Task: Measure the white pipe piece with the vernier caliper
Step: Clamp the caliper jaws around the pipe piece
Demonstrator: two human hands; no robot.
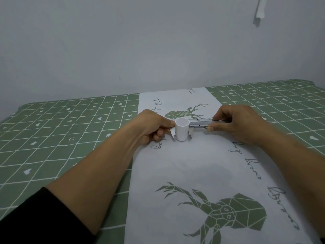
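A short white pipe piece (182, 129) stands upright on the white strip of the tablecloth, its open end facing up. The metal vernier caliper (199, 123) lies across it, with its two lower jaws on either side of the pipe wall. My left hand (152, 127) grips the caliper's fixed jaw end at the pipe's left side, thumb tip touching the pipe rim. My right hand (236, 124) pinches the caliper's beam and slider to the right of the pipe.
The table carries a green checked cloth (61, 131) with a white centre strip (184, 169) printed with green deer heads and script. A plain grey wall rises behind the far table edge. A white strip hangs on the wall at top right (260, 9).
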